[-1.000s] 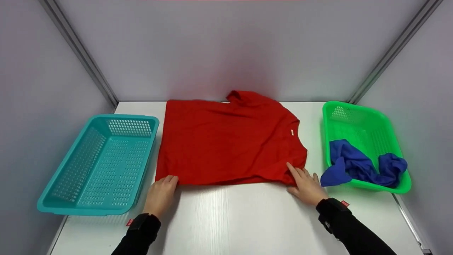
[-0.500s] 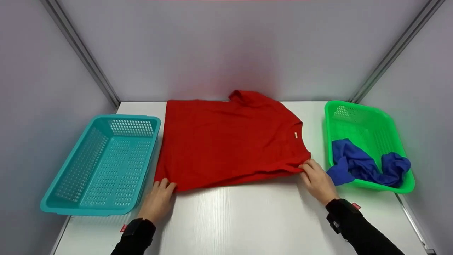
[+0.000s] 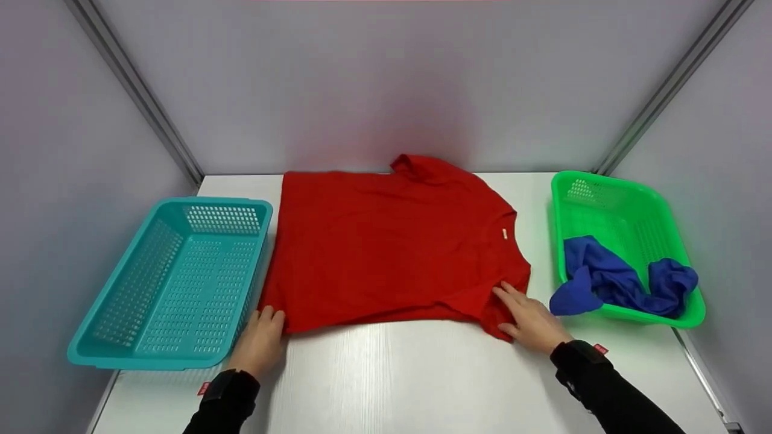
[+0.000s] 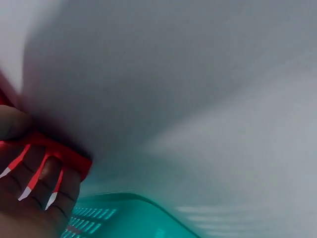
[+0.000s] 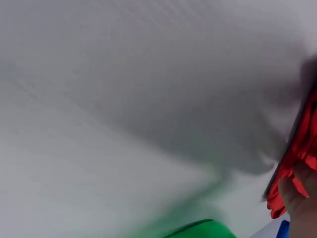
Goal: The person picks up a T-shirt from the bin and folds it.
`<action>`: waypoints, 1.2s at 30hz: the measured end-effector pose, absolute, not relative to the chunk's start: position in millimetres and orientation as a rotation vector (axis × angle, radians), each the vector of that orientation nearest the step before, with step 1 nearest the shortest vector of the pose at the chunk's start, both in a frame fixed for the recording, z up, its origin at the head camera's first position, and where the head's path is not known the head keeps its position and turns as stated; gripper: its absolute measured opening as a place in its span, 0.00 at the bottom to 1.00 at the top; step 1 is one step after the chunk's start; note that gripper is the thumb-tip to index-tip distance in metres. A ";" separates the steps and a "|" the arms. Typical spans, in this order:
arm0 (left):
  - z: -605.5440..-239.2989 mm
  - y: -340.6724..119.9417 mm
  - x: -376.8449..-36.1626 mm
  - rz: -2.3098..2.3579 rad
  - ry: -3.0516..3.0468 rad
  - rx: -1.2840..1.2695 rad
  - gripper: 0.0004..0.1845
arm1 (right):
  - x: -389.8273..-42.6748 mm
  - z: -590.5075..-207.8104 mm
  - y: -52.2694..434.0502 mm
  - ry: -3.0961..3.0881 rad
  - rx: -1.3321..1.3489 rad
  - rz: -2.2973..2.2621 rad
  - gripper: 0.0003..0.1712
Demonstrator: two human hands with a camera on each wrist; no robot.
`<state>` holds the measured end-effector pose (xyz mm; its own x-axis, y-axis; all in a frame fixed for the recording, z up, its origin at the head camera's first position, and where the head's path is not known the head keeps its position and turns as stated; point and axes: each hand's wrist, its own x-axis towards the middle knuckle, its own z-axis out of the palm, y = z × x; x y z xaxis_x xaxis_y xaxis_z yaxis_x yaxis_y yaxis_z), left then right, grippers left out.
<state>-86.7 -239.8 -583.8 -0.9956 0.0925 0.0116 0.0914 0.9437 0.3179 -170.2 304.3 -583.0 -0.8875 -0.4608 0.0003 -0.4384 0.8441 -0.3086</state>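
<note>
Your left hand [image 3: 259, 343] pinches the near left corner of the red T-shirt [image 3: 386, 247], the fabric caught between thumb and fingers. Your right hand [image 3: 534, 319] lies with its fingers extended on the shirt's near right part, around the near sleeve, the thumb close to the edge. A black sleeve [image 3: 226, 398] covers your left forearm, and a small red tag [image 3: 204, 389] shows beside that cuff.

The shirt is spread on the white tabletop [image 3: 386, 380], hem to your left and neckline to your right, with a small white label [image 3: 505, 233] by the collar. Its near edge is rumpled toward your right hand.

Just beside the shirt on your left sits a teal perforated basket [image 3: 196, 265]. On your right, a green basket [image 3: 639, 220] holds a blue cloth [image 3: 609, 277] that drapes over its near rim. Farther off, the shirt's far sleeve lies bunched close to the pale back panel [image 3: 374, 78].
</note>
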 end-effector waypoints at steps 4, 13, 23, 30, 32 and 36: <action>-580.6 -242.4 -87.8 0.501 3.060 0.134 0.15 | -169.0 -587.6 294.7 3.020 -0.731 -0.368 0.42; -581.9 -243.7 -87.3 0.517 3.051 0.123 0.20 | -174.9 -586.1 278.3 3.199 -0.773 -0.229 0.05; -582.3 -241.6 -82.1 0.588 2.973 0.036 0.20 | -162.5 -591.6 267.6 3.066 -0.986 -0.318 0.19; -585.4 -243.8 -83.8 0.641 3.033 0.114 0.11 | -170.3 -580.2 273.6 3.297 -1.047 -0.610 0.09; -585.6 -244.5 -83.8 0.657 3.053 0.118 0.09 | -172.9 -571.6 275.8 3.291 -0.976 -0.767 0.09; -582.9 -244.0 -83.7 0.651 3.101 0.127 0.08 | -172.7 -553.6 278.3 3.233 -0.835 -1.044 0.09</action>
